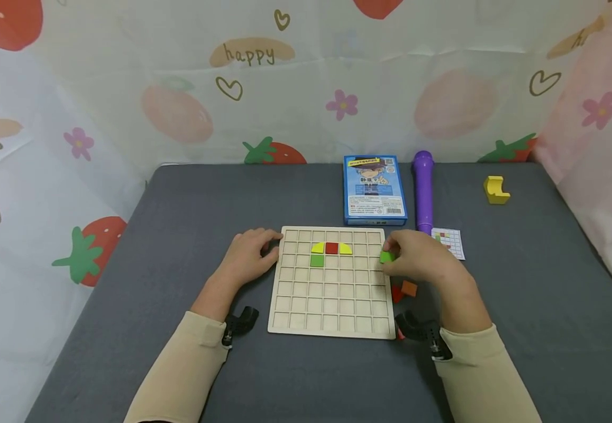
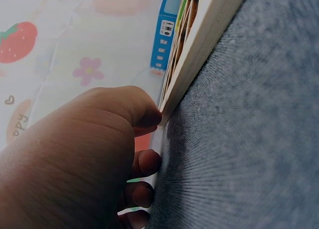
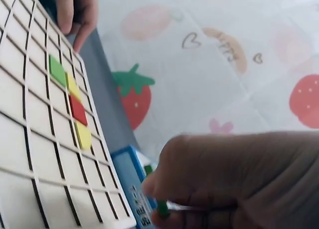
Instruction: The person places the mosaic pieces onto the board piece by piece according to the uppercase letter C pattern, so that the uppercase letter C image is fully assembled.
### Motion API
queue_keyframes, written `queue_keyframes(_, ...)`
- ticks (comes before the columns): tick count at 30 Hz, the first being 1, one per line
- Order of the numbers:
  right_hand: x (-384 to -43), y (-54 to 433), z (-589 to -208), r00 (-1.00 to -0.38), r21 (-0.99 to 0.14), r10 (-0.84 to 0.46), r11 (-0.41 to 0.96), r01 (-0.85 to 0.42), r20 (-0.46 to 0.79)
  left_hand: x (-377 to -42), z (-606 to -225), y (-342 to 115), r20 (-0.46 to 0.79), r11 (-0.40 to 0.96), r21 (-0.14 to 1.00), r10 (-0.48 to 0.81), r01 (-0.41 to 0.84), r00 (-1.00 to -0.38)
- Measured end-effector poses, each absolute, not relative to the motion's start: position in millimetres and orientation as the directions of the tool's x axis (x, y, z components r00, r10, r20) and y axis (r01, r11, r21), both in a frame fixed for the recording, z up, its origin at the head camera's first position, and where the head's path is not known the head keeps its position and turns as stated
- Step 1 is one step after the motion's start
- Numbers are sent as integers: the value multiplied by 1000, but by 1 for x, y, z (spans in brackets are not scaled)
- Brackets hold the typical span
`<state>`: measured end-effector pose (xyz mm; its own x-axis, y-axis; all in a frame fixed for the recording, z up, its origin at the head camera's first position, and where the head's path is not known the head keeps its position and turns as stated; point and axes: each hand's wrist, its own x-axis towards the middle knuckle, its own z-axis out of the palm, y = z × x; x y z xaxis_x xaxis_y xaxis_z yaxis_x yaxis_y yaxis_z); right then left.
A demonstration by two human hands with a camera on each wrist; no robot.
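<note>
A wooden grid board (image 1: 330,306) lies flat on the table. In one of its upper rows a red tile (image 1: 331,248) sits between two yellow tiles with a curved corner, one on the left (image 1: 318,248) and one on the right (image 1: 345,249). Below the left yellow tile is a green square tile (image 1: 317,260). My right hand (image 1: 421,257) pinches another green tile (image 1: 387,257) at the board's right edge; fingers partly hide it. My left hand (image 1: 250,255) touches the board's upper left edge, fingers relaxed, as the left wrist view (image 2: 99,144) also shows.
Orange (image 1: 408,288) and red (image 1: 398,294) pieces lie right of the board, partly under the right arm. Behind stand a blue box (image 1: 375,189), a purple tube (image 1: 423,188) and a small pattern card (image 1: 452,242). A yellow block (image 1: 496,190) sits far right.
</note>
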<state>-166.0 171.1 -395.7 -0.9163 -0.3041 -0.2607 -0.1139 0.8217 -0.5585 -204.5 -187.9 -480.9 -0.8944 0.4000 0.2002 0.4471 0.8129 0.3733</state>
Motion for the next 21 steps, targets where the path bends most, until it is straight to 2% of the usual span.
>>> queue_keyframes(4,-163,149,-397,-919,-588,-369,778,-221,-142,-205,-481,-188,205,812,370,403,452,-892)
queue_keyframes(9,-154,111,-410,-906,-533,-422,772,-347,-22,-204,-481,-189,197,815,370,402,447,-894)
queue_keyframes(15,-144,77,-429,-876,-472,-482,774,-421,-9,-203,-480,-188,192,818,374,393,437,-899)
queue_keyframes(21,-140,66,-444,-869,-435,-495,776,-456,27,-203,-479,-187,193,821,371,390,435,-901)
